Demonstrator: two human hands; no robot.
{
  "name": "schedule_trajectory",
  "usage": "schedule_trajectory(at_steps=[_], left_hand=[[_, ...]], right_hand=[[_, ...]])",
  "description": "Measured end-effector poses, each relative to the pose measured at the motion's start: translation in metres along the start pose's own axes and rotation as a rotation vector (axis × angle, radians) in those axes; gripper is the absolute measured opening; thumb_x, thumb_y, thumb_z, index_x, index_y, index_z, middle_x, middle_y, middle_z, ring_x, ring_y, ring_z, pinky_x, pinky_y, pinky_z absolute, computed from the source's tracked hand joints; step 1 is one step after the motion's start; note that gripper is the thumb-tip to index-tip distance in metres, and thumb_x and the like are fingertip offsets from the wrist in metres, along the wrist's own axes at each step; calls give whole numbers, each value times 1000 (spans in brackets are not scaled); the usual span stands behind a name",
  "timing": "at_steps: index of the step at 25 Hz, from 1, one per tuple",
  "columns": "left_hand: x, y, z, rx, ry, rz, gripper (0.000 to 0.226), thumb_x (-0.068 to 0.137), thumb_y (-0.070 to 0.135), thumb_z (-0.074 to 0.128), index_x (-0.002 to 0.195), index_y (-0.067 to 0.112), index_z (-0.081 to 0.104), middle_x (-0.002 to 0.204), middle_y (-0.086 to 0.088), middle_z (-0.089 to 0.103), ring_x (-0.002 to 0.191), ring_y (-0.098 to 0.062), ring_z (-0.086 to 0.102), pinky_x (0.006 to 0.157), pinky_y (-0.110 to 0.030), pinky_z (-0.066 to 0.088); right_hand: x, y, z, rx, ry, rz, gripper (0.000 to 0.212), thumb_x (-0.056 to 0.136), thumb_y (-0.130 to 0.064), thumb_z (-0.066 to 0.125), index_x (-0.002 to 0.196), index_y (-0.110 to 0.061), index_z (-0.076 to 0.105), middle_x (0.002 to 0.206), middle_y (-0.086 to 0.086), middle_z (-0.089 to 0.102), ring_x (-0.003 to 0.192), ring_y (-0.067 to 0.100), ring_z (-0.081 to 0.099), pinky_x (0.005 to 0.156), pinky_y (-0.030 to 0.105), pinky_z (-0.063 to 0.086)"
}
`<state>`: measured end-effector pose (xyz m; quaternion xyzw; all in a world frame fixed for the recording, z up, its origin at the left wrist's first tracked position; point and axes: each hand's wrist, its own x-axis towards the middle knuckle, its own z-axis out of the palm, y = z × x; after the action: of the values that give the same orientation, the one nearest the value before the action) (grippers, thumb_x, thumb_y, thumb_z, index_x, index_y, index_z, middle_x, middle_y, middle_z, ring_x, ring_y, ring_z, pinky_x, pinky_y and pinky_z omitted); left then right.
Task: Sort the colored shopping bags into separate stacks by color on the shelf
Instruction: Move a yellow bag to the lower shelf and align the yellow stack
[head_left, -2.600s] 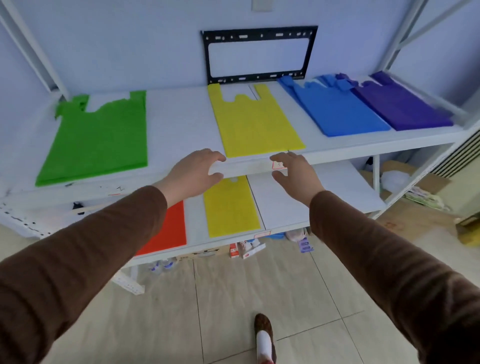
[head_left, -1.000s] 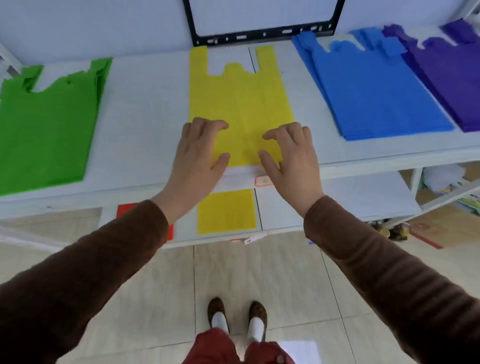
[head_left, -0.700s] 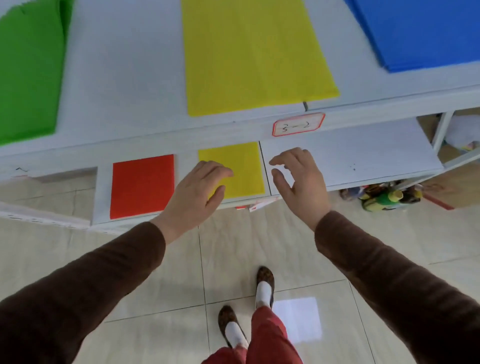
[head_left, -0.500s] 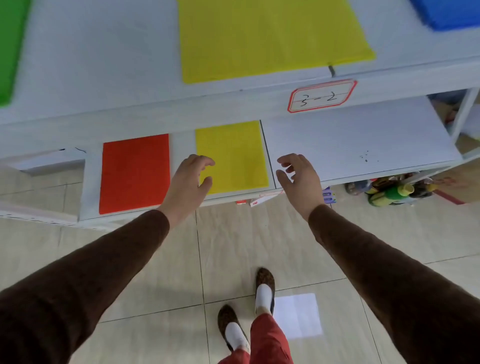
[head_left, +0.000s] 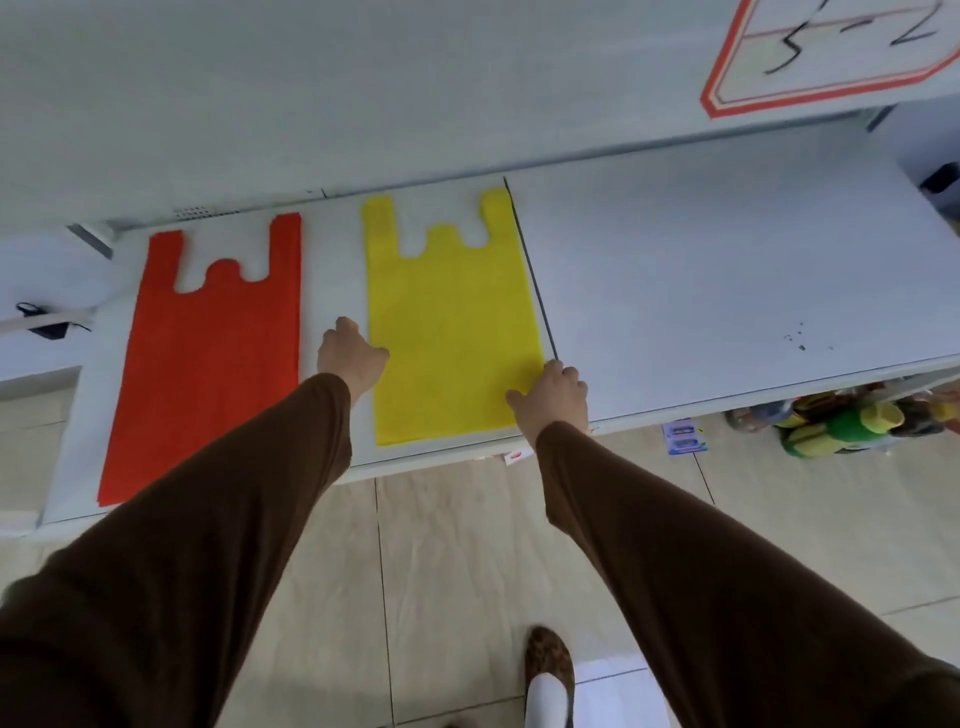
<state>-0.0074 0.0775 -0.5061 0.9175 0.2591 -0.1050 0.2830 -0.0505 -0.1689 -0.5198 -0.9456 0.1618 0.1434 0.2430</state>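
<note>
Both hands are down at the lower shelf (head_left: 727, 270), one on each side of the yellow bag (head_left: 452, 322). That bag lies flat, handles pointing to the back, its right edge running along the dark seam (head_left: 535, 291) between the shelf boards. The left hand (head_left: 350, 356) sits at the bag's left edge about halfway down, knuckles up, fingers curled under and out of sight, so whether that grip is pinching the edge I cannot tell. The right hand (head_left: 553, 402) is at the bag's front right corner, thumb lying on the yellow fabric, fingers reaching to the edge by the seam; the grip looks loose and part spread, touching the bag, though a real pinch is not clear. Just beside, to the left, the red bag (head_left: 208, 353) lies flat too, apart from the yellow one. Above, the upper shelf edge carries a red-bordered label (head_left: 831, 47).
</note>
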Motion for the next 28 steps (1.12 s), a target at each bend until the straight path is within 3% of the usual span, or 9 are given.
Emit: schedule_trajectory(at_steps=[5, 10, 13, 15, 17, 20, 22, 24, 28], left_hand=[[36, 26, 12, 82, 7, -46, 82, 77, 26, 75, 142, 2, 31, 139, -22, 43, 126, -40, 46, 100, -44, 43], [41, 29, 22, -93, -97, -195, 90, 77, 8, 75, 149, 1, 21, 143, -21, 42, 125, -38, 50, 101, -43, 47], [31, 18, 16, -274, -112, -144, 29, 76, 8, 69, 104, 6, 64, 109, -16, 66, 99, -35, 65, 90, -47, 55], [8, 16, 11, -450, -65, -112, 12, 79, 3, 65, 85, 14, 62, 99, -12, 65, 97, -38, 66, 84, -47, 54], [-23, 14, 4, -560, -78, -91, 36, 81, 0, 64, 113, 15, 55, 109, -10, 62, 100, -36, 64, 77, -43, 54], [-85, 4, -24, -722, -234, -33, 105, 82, -9, 66, 152, 42, 7, 129, -5, 55, 105, -24, 64, 70, -36, 58], [-136, 5, -54, -750, -318, 15, 99, 85, -11, 63, 154, 40, 13, 139, -1, 52, 105, -16, 65, 71, -28, 60], [-197, 13, -91, -730, -359, 61, 75, 88, -7, 59, 150, 30, 35, 140, 2, 52, 97, -6, 65, 73, -22, 58], [-312, 37, -174, -824, -404, 100, 67, 91, -4, 58, 148, 26, 39, 121, 17, 57, 96, 0, 62, 78, -22, 51]], right_hand=[[10, -6, 17, -89, 93, 32, 45, 81, -12, 59, 122, -6, 41, 125, 13, 47, 113, 30, 46, 88, 33, 45], [21, -12, 11, 38, -69, 90, 38, 84, -7, 51, 122, -6, 47, 122, 13, 59, 118, 32, 49, 91, 37, 45], [19, -13, 5, 176, -184, 46, 26, 79, -11, 53, 104, -10, 59, 106, 10, 64, 101, 30, 58, 84, 37, 51], [7, -11, -6, 400, -229, 36, 22, 77, -9, 57, 98, -9, 55, 93, 8, 60, 88, 29, 58, 78, 41, 52], [-14, -6, -25, 552, -260, -9, 33, 77, -3, 57, 107, -11, 46, 88, 3, 55, 85, 28, 56, 76, 44, 53], [-66, 8, -72, 713, -409, -139, 87, 76, 8, 56, 147, -29, 21, 113, -6, 53, 98, 23, 57, 74, 34, 54], [-107, 19, -110, 727, -486, -222, 98, 76, 13, 58, 151, -36, 20, 133, -9, 45, 110, 18, 55, 82, 30, 52], [-156, 28, -156, 776, -524, -249, 82, 78, 15, 60, 144, -31, 42, 136, -6, 47, 112, 15, 56, 86, 26, 53], [-259, 29, -261, 805, -494, -228, 47, 86, 5, 61, 125, -22, 64, 134, 0, 58, 112, 16, 60, 91, 23, 52]])
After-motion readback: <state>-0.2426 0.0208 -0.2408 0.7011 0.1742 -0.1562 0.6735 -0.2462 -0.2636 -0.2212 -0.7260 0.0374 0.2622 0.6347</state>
